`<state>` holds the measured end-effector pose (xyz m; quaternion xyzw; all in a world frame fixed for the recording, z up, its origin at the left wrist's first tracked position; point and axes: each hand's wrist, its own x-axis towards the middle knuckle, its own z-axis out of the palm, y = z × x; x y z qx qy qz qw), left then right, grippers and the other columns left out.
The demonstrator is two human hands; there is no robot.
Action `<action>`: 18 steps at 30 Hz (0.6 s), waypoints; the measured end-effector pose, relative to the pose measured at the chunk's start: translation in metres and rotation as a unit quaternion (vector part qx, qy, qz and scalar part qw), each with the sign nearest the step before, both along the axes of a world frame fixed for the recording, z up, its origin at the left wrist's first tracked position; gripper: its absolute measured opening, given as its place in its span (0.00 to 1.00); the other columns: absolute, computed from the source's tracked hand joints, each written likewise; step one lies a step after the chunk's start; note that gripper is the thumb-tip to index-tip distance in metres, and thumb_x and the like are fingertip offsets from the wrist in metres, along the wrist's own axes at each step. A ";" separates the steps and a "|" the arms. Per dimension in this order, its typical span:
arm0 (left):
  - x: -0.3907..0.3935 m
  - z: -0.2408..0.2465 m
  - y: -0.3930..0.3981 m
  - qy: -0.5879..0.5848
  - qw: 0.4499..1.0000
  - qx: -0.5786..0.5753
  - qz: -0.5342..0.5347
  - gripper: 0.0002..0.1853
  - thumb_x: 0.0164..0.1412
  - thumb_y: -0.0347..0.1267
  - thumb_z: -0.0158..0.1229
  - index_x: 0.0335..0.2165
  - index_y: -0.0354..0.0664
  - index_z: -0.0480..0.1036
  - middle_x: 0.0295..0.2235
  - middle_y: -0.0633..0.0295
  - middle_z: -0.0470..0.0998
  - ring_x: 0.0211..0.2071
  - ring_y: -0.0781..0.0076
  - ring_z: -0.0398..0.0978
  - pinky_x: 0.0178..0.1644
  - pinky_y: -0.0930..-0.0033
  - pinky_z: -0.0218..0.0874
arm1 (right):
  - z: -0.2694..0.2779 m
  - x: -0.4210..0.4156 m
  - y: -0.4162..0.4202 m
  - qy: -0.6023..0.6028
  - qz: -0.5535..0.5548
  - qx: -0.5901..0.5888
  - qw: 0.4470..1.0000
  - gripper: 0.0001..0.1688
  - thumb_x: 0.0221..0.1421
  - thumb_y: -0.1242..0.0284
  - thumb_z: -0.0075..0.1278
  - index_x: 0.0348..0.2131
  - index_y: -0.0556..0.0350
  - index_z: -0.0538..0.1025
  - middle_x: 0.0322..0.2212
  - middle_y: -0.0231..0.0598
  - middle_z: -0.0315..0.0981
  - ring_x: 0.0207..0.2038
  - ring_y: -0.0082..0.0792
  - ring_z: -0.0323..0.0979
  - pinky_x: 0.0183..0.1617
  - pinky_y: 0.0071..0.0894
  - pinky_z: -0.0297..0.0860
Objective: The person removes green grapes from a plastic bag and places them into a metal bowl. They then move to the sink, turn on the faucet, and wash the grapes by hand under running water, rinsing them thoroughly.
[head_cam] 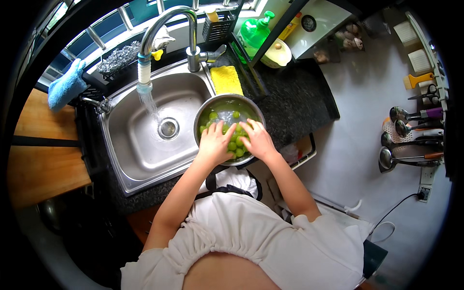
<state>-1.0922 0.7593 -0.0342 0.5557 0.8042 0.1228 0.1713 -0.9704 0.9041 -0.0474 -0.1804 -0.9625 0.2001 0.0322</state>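
Observation:
A round metal bowl [258, 112] with water and several green grapes [232, 145] stands at the right edge of the stainless steel sink [145, 159]. My left hand [214, 143] reaches into it from the left, fingers spread over the grapes. On the bowl's right side, my right hand [258, 140] also has its fingers spread at the grapes. Whether any grape is pinched under the fingertips cannot be told. Water runs from the curved metal faucet [193, 32] through a white nozzle [144, 74] into the sink, left of the bowl.
A yellow sponge cloth [226, 79] lies behind the bowl on the black stone counter [293, 98]. Behind it stand a green pump bottle [253, 32] and a pale lidded dish [277, 54]. A blue cloth [67, 87] hangs at the left; ladles [387, 157] hang on the right wall.

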 end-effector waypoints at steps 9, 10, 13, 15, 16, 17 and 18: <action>0.011 -0.049 0.025 0.033 0.997 0.022 0.059 0.51 0.28 0.31 0.68 0.56 0.51 0.54 0.43 0.47 0.62 0.43 0.45 0.64 0.36 0.59 0.69 | -0.008 -0.026 -0.021 -0.137 0.048 0.197 0.970 0.41 0.25 0.69 0.63 0.45 0.60 0.68 0.45 0.42 0.60 0.47 0.40 0.60 0.43 0.39 0.67; 0.010 -0.052 0.027 0.022 0.996 0.049 0.068 0.48 0.30 0.28 0.65 0.55 0.49 0.55 0.38 0.49 0.65 0.40 0.47 0.68 0.34 0.58 0.68 | -0.012 -0.030 -0.019 -0.145 0.039 0.170 0.974 0.40 0.25 0.70 0.63 0.44 0.61 0.68 0.45 0.44 0.61 0.47 0.42 0.61 0.44 0.38 0.67; 0.001 -0.067 0.032 -0.023 0.992 0.084 0.087 0.47 0.32 0.28 0.63 0.56 0.48 0.54 0.35 0.49 0.68 0.35 0.50 0.71 0.33 0.57 0.68 | -0.015 -0.040 -0.011 -0.136 0.038 0.119 0.983 0.34 0.26 0.73 0.62 0.39 0.61 0.69 0.39 0.45 0.63 0.44 0.44 0.64 0.44 0.36 0.68; 0.001 -0.070 0.033 -0.005 0.990 0.099 0.098 0.46 0.34 0.26 0.60 0.57 0.46 0.53 0.30 0.49 0.72 0.29 0.50 0.73 0.31 0.55 0.67 | -0.013 -0.041 -0.008 -0.107 0.045 0.108 0.987 0.29 0.26 0.74 0.61 0.36 0.59 0.70 0.35 0.44 0.65 0.42 0.43 0.65 0.42 0.35 0.68; -0.001 -0.068 0.033 -0.020 0.990 0.094 0.099 0.47 0.34 0.26 0.60 0.57 0.45 0.52 0.29 0.48 0.73 0.29 0.50 0.73 0.31 0.55 0.67 | -0.012 -0.041 -0.006 -0.086 0.049 0.109 0.989 0.27 0.26 0.75 0.60 0.34 0.58 0.70 0.34 0.44 0.65 0.41 0.43 0.66 0.42 0.36 0.68; -0.003 -0.066 0.034 -0.035 0.990 0.090 0.100 0.47 0.34 0.26 0.59 0.57 0.45 0.52 0.28 0.48 0.73 0.28 0.50 0.73 0.30 0.54 0.67 | -0.010 -0.040 -0.004 -0.065 0.052 0.110 0.990 0.25 0.26 0.76 0.59 0.32 0.58 0.70 0.32 0.43 0.66 0.40 0.43 0.67 0.42 0.37 0.68; -0.005 -0.064 0.034 -0.046 0.989 0.092 0.110 0.46 0.34 0.25 0.58 0.57 0.43 0.52 0.26 0.49 0.74 0.27 0.49 0.74 0.30 0.53 0.66 | -0.007 -0.040 -0.003 -0.037 0.051 0.113 0.992 0.18 0.30 0.79 0.56 0.29 0.57 0.70 0.31 0.42 0.67 0.38 0.43 0.67 0.41 0.37 0.68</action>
